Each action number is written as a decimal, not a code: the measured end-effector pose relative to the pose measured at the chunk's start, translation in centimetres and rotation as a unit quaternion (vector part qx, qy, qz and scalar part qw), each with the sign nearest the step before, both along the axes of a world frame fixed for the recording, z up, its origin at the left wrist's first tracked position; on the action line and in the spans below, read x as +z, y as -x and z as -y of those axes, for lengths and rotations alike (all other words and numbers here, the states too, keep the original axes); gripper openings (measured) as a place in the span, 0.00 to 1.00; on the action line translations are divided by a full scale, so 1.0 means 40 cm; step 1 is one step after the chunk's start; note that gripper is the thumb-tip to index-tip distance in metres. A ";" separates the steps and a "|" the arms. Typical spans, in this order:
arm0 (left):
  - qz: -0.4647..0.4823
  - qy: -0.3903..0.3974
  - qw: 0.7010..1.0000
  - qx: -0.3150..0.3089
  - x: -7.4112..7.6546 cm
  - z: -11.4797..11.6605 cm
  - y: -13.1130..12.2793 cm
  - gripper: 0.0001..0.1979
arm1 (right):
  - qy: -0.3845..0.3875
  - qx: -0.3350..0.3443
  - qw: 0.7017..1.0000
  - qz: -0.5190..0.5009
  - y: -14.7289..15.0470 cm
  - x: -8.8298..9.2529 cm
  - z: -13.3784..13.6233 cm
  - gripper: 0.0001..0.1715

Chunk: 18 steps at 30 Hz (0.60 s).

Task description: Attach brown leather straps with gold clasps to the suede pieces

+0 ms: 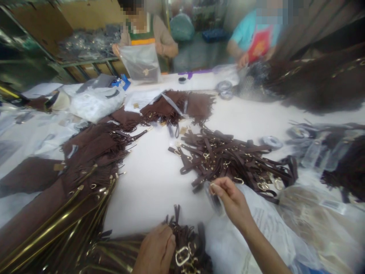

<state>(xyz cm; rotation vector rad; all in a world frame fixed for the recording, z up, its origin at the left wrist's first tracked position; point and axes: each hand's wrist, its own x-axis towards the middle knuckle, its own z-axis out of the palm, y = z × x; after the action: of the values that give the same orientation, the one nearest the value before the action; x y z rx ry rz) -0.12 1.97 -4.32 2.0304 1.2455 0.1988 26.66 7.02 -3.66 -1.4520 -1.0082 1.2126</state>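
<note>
Right hand (229, 201) pinches a small clear item (214, 201) with something dark in it, held over the worktop (137, 194) by the near edge of the strap heap (228, 156); too blurred to identify. Left hand (158, 247) lies on the dark bundle (186, 232) with gold hardware at the near edge, fingers curled; can't tell if it grips.

Progress: looks mid-batch. Many straps with gold clips sit loose in the heap, so likely plenty left. Fringed brown pieces (88, 148) are piled on the left; another fringed piece (196, 104) lies mid-table with a clear strip across. Can't confirm any finished unit.

Surface: white, bare down the middle, crowded both sides. White plastic bag (99, 102) far left, printed plastic bag (256, 224) near right, small coil (271, 142) past the heap.

Room: two co-workers opposite, one holding a clear bag (142, 66), one in a red apron (260, 43). Grey wrapped packs (88, 42) shelved behind.
</note>
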 end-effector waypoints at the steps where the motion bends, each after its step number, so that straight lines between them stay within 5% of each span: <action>1: 0.001 -0.003 1.000 -0.002 -0.002 0.000 0.001 0.13 | -0.001 0.001 0.999 0.035 -0.007 0.006 -0.001 0.12; 4: -0.002 0.003 1.000 -0.001 -0.006 0.001 0.003 0.13 | -0.026 -0.033 0.995 0.093 -0.060 0.027 -0.008 0.10; 7: -0.007 0.009 1.000 0.004 -0.008 0.002 0.004 0.13 | -0.084 -0.165 0.971 0.152 -0.162 0.072 -0.015 0.09; 9: -0.007 0.005 1.000 -0.001 -0.010 0.002 0.004 0.13 | -0.099 -0.274 0.902 0.319 -0.229 0.109 -0.018 0.10; 11: -0.005 -0.003 1.000 -0.011 -0.010 0.004 0.004 0.14 | -0.099 -0.309 0.790 0.520 -0.263 0.132 -0.020 0.13; 13: -0.001 -0.014 1.000 -0.011 -0.009 0.007 0.004 0.14 | -0.119 -0.243 0.734 0.623 -0.247 0.121 -0.029 0.15; 16: 0.017 -0.022 1.000 -0.005 -0.003 0.013 0.006 0.12 | -0.153 0.016 0.790 0.594 -0.151 0.028 -0.062 0.19; 18: 0.029 -0.029 0.999 -0.005 0.004 0.018 0.009 0.12 | -0.121 0.207 0.776 0.584 -0.075 -0.063 -0.094 0.22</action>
<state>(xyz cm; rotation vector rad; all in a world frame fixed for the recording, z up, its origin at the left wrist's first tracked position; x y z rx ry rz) -0.50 1.23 -4.18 2.0649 1.2057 0.2903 29.66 10.77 -6.18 -1.7977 -2.3155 0.2581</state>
